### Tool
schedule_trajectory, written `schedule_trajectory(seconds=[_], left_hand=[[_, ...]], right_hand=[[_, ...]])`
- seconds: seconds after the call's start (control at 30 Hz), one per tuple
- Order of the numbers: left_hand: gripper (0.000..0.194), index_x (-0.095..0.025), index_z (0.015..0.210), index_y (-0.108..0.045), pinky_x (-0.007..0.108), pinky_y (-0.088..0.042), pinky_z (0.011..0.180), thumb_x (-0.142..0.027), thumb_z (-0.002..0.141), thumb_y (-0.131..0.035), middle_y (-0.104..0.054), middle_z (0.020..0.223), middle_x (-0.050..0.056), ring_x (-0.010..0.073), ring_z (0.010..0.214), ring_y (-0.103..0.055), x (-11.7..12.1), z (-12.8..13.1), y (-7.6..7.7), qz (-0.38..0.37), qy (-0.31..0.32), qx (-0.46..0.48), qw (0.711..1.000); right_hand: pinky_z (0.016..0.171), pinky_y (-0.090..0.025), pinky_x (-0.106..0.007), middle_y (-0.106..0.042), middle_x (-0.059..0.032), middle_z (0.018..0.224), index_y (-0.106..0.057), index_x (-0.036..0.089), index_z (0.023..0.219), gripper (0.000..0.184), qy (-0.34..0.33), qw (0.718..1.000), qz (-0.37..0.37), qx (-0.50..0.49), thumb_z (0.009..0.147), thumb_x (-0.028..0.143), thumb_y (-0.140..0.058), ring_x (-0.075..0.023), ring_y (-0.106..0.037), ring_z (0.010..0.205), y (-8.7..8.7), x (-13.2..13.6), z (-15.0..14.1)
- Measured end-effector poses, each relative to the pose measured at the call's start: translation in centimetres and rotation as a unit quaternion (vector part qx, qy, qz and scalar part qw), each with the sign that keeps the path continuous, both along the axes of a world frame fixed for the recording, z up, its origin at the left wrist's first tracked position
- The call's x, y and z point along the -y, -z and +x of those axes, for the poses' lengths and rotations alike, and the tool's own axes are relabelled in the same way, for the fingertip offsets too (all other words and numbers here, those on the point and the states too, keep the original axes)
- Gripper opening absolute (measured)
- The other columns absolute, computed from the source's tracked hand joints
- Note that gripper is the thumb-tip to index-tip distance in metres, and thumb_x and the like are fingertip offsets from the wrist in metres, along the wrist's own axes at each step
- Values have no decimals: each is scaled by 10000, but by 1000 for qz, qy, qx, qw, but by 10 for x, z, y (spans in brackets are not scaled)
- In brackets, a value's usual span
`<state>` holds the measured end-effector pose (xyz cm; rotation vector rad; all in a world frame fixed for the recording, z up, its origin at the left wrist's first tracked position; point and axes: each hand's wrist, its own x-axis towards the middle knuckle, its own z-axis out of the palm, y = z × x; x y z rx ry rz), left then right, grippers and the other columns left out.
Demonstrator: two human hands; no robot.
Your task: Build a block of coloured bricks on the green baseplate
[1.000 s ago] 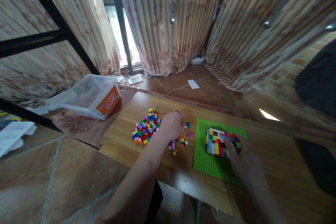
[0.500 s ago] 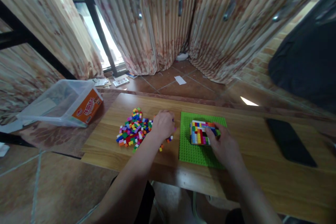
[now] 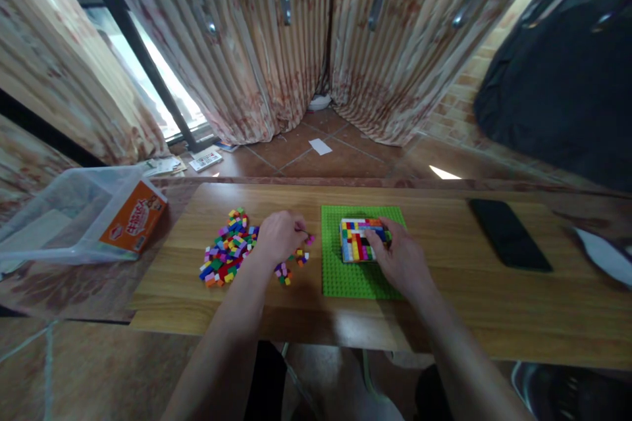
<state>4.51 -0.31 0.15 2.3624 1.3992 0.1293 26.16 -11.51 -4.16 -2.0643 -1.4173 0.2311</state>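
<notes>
My left hand is over the right side of a pile of loose toy bricks in many colours. Its fingertips are pinched together by a small pink brick; what they hold, if anything, is too small to make out. On a green studded baseplate lies a block built of multicoloured toy bricks. My right hand grips that block from its right side, with the thumb on top and the fingers along the far right corner. Part of the block is hidden under this hand.
The wooden table carries a black phone-like slab on the right and a white object farther right. Beyond the left end stands a clear plastic bin with an orange label. Curtains hang behind.
The view has turned to the right, so everything sits farther left. My left hand has shifted slightly left against the baseplate, uncovering several bricks. My right hand stays on the brick block.
</notes>
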Motion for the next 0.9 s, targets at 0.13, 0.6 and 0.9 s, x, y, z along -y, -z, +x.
schedule_trajectory(seconds=[0.13,0.6,0.9], left_hand=[[144,-201,793,-760,259,-430,664,-270,788,-634,-736,798,30,164,728,-635,-4,-4,2,2,17,6,1000],[253,-214,896,-770,249,-470,705,-123,728,-604,-744,857,29,163,767,-654,-8,-10,10,-4,17,-9,1000],[188,-230,911,-764,254,-449,680,-251,767,-645,-736,877,29,168,771,-645,-2,-8,1,-14,14,-16,1000]], right_hand=[[878,-496,-458,-665,-221,1175,-579,75,1264,658,2,1000,-1,-2,909,601,-403,-300,-653,977,0,-1,-1],[917,-488,-474,-663,-221,1180,-583,88,1258,628,3,1000,8,10,918,584,-403,-325,-643,1053,0,-1,-2],[924,-482,-473,-660,-227,1179,-582,65,1249,633,-5,1000,10,8,918,574,-404,-331,-634,1065,0,0,-1]])
